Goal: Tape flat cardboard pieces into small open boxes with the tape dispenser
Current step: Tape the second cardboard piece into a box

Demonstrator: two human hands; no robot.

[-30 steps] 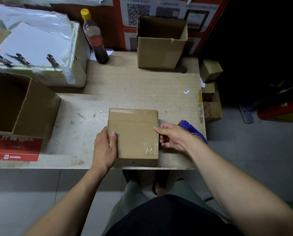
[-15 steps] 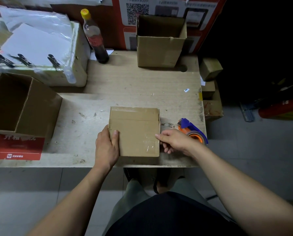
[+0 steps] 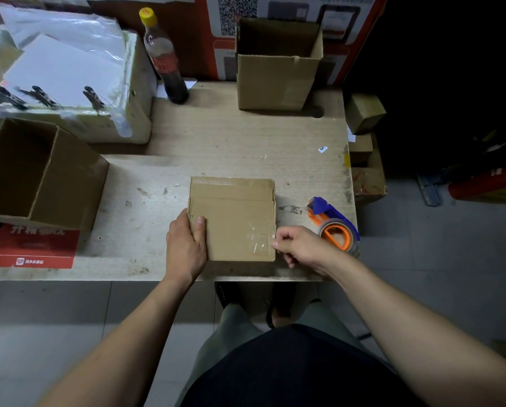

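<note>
A small brown cardboard box (image 3: 234, 212) lies bottom-up near the front edge of the wooden table (image 3: 246, 142). Clear tape shows along its far edge and at its near right corner. My left hand (image 3: 185, 248) holds its left side, thumb on top. My right hand (image 3: 301, 248) is curled at the box's right edge, fingertips pressing on the tape patch at the corner. The blue and orange tape dispenser (image 3: 332, 226) lies on the table just right of that hand, not held.
An open cardboard box (image 3: 275, 80) stands at the back, a larger open one (image 3: 40, 177) at the left. A dark bottle (image 3: 165, 57) with a yellow cap and a white foam box (image 3: 69, 83) with clips occupy the back left. Small boxes (image 3: 363, 113) sit off the right edge.
My right hand has slid along the box's right edge toward me, down to the taped corner, uncovering the tape dispenser. My left hand keeps its hold.
</note>
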